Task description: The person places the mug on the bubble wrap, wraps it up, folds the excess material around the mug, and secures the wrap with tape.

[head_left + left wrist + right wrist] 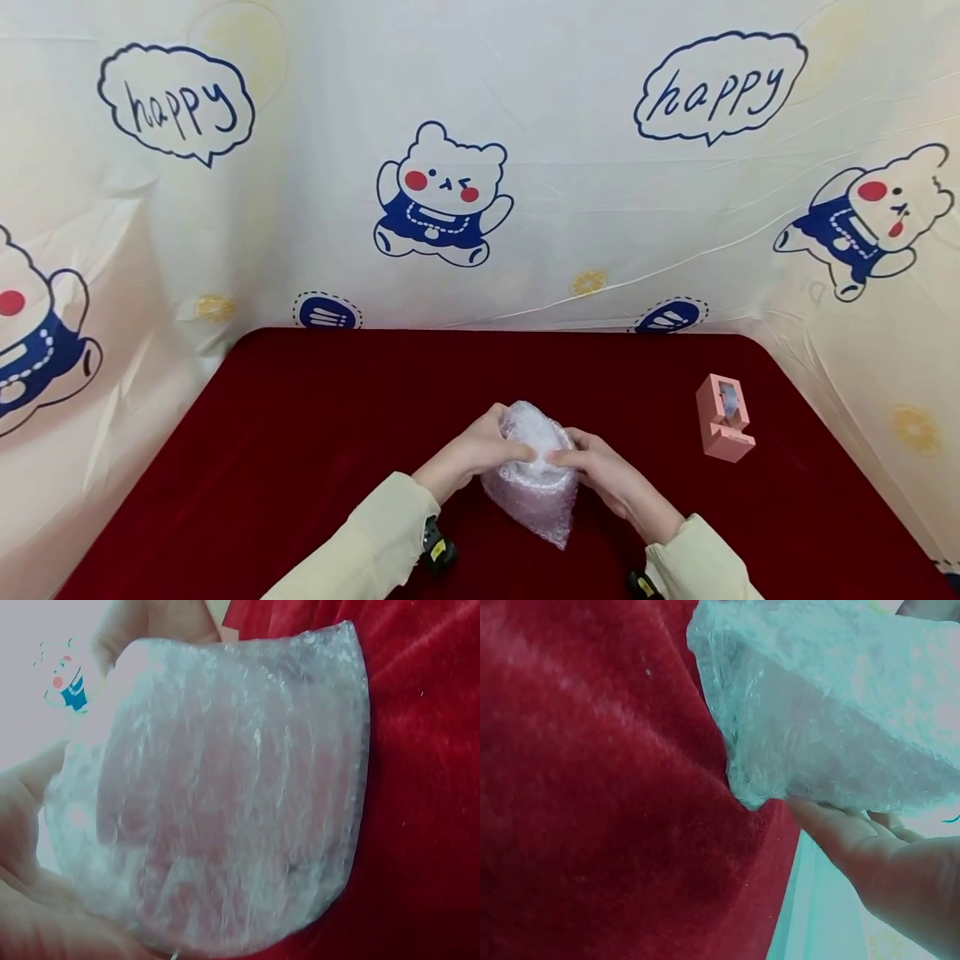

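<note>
A bubble wrap bundle (532,496) is held between both hands above the red table, near its front middle. Something pinkish shows faintly through the plastic (225,772) in the left wrist view; its kind is hidden by the wrap. My left hand (483,446) grips the bundle's left side, thumb over the top. On the opposite side my right hand (603,471) holds it too, its thumb pressing the top close to the left thumb. The right wrist view shows fingers (840,832) under the wrap's edge. A corner of the wrap points down toward the front.
A pink tape dispenser (723,421) with a roll of tape stands on the right of the red-covered table (315,417). Behind the table and at both sides hangs a pale printed cloth (570,192) with cartoon bears.
</note>
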`<state>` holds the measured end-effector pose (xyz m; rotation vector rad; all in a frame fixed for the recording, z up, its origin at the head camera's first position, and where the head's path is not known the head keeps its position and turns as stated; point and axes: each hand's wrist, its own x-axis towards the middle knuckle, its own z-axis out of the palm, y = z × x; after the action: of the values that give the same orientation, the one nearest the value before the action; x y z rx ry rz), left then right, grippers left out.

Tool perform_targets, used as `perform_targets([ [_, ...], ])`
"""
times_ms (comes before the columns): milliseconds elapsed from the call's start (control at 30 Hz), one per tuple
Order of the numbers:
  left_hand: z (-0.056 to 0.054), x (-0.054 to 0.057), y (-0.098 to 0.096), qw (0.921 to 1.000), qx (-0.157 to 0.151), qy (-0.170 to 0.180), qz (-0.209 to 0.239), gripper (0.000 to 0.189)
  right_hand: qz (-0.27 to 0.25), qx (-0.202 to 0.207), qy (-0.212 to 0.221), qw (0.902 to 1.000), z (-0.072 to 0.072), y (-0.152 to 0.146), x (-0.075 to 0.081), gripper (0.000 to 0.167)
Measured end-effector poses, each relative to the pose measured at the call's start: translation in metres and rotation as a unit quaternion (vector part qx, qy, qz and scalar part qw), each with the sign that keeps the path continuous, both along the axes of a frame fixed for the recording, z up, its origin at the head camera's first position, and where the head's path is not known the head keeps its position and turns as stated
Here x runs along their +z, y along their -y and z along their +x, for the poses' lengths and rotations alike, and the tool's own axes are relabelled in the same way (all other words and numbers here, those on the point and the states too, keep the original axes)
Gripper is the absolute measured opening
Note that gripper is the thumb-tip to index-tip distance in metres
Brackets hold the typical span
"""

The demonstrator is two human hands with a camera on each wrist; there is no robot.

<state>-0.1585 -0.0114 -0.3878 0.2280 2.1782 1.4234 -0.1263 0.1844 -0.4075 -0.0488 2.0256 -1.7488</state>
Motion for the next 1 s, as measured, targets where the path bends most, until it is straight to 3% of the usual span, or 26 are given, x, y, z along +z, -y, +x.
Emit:
perform_targets([
  [233, 0.003, -0.005, -0.009, 0.9984, 0.048, -0.029, -0.002, 0.060, 0.050, -0.041, -0.031, 0.9974, 0.001, 0.008, -0.001, 0.051],
  [467, 0.002, -0.005, -0.011, 0.9975, 0.055, -0.040, -0.019, 0.059, 0.084, -0.061, -0.061, 0.9927, 0.001, 0.010, -0.001, 0.045],
  [667, -0.001, -0.004, -0.005, 0.9983, 0.050, -0.030, -0.001, 0.058, 0.037, -0.042, -0.025, 0.9981, 0.000, 0.007, 0.000, 0.051],
  [833, -0.003, -0.003, -0.002, 0.9988, 0.044, -0.019, 0.011, 0.060, -0.013, 0.000, 0.006, 0.9999, 0.000, -0.001, 0.000, 0.063],
  [900, -0.004, -0.003, -0.001, 0.9988, 0.046, -0.014, 0.010, 0.062, -0.026, 0.017, 0.009, 0.9995, 0.000, -0.007, 0.000, 0.067],
  [1000, -0.004, -0.002, 0.000, 0.9989, 0.046, -0.012, 0.007, 0.063, -0.033, 0.010, 0.003, 0.9994, 0.001, -0.017, -0.001, 0.070],
])
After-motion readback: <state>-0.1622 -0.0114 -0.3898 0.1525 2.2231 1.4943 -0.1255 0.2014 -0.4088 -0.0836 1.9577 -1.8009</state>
